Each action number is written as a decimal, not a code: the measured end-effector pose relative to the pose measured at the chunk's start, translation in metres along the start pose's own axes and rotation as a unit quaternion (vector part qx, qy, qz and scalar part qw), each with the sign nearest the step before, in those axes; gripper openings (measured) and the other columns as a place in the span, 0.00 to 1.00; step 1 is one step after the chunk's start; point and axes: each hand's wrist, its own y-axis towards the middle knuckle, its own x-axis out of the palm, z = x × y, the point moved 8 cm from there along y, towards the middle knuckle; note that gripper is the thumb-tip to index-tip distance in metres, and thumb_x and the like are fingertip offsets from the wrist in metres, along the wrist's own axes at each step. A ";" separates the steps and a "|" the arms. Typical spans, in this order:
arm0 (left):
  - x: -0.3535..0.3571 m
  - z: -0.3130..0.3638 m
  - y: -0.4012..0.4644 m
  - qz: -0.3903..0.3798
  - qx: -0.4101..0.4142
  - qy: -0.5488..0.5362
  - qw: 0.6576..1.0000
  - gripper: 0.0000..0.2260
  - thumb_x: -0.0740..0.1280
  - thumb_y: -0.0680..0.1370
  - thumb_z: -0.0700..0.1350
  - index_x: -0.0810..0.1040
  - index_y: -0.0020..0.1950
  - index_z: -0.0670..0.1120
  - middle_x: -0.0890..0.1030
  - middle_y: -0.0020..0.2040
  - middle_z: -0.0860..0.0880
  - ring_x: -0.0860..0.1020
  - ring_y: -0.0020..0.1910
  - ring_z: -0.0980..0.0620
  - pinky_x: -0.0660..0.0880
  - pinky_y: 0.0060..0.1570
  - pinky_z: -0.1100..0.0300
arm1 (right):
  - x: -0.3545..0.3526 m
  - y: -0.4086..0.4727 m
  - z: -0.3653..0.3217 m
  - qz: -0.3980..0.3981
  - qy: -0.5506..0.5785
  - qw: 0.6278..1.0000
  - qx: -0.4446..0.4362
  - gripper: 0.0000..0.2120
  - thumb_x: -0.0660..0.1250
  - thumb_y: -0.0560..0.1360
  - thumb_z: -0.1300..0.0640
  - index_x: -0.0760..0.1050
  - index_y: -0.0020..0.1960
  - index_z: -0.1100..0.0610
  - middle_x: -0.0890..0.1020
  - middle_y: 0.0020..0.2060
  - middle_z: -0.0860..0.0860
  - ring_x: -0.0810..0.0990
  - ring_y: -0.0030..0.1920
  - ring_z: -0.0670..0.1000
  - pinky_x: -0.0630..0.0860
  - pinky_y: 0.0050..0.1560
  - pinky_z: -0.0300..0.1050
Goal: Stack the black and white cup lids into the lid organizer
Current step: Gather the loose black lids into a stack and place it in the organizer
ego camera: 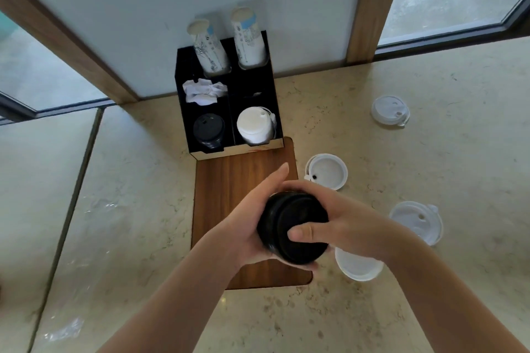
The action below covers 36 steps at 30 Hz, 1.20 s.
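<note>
A stack of black lids (292, 223) is gripped between both hands above the wooden board (229, 180). My left hand (249, 218) cups it from the left and below; my right hand (341, 223) clasps it from the right, thumb across the top lid. The black lid organizer (275, 86) stands at the board's far end. Its front left slot holds black lids (208, 130) and its front right slot holds white lids (253, 126). Several white lids lie loose on the counter to the right: one (327, 171), another (417, 221), a third (358, 265) partly under my right wrist, and one farther back (390, 110).
The organizer's back slots hold two sleeves of paper cups (212, 50) (249, 37), with crumpled white paper (202, 90) in the middle left slot. A white wall panel with wooden posts (370, 8) rises behind. The marble counter (129, 209) extends left and right.
</note>
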 end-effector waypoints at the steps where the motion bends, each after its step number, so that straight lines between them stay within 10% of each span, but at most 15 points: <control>1: -0.008 0.009 -0.002 0.030 0.021 -0.011 0.999 0.35 0.72 0.71 0.72 0.83 0.66 0.46 0.84 0.63 0.38 0.81 0.64 0.32 0.76 0.60 0.28 | 0.000 0.009 -0.004 0.022 -0.007 1.000 -0.003 0.32 0.77 0.68 0.41 0.70 0.69 0.35 0.82 0.57 0.39 0.83 0.59 0.46 0.85 0.54 0.53; 5: -0.056 0.050 -0.024 0.156 0.170 -0.048 0.972 0.30 0.70 0.76 0.64 0.82 0.66 0.42 0.85 0.62 0.38 0.84 0.61 0.36 0.79 0.62 0.34 | 0.001 0.057 -0.009 0.117 0.041 0.992 0.011 0.29 0.80 0.65 0.40 0.73 0.63 0.37 0.82 0.51 0.33 0.82 0.53 0.38 0.84 0.48 0.39; 12: -0.115 0.071 -0.054 0.276 0.267 0.042 0.922 0.25 0.77 0.75 0.48 0.74 0.68 0.41 0.85 0.59 0.40 0.87 0.53 0.44 0.84 0.52 0.52 | 0.011 0.127 0.003 0.201 0.299 0.926 0.110 0.29 0.78 0.72 0.51 0.72 0.69 0.53 0.82 0.62 0.53 0.84 0.59 0.56 0.83 0.58 0.56; 21: -0.155 0.102 -0.060 0.194 0.306 -0.018 0.932 0.26 0.76 0.74 0.51 0.78 0.69 0.41 0.83 0.65 0.39 0.84 0.61 0.38 0.81 0.60 0.38 | 0.024 0.183 -0.024 0.079 0.030 0.992 0.091 0.33 0.79 0.68 0.47 0.73 0.70 0.43 0.81 0.61 0.44 0.80 0.61 0.47 0.80 0.62 0.46; 28: -0.173 0.104 -0.051 0.166 0.324 -0.184 0.913 0.25 0.75 0.76 0.45 0.73 0.69 0.37 0.79 0.67 0.33 0.84 0.58 0.32 0.85 0.48 0.42 | 0.019 0.203 -0.019 0.128 0.175 0.970 0.107 0.26 0.77 0.74 0.58 0.72 0.69 0.58 0.82 0.63 0.57 0.84 0.60 0.57 0.81 0.62 0.57; 36: -0.170 0.099 -0.043 0.144 0.291 -0.035 0.945 0.30 0.75 0.74 0.50 0.73 0.72 0.38 0.78 0.68 0.35 0.81 0.64 0.36 0.81 0.60 0.42 | 0.018 0.185 -0.004 0.078 0.160 0.979 0.098 0.22 0.77 0.73 0.60 0.80 0.66 0.56 0.86 0.59 0.53 0.84 0.61 0.55 0.82 0.61 0.55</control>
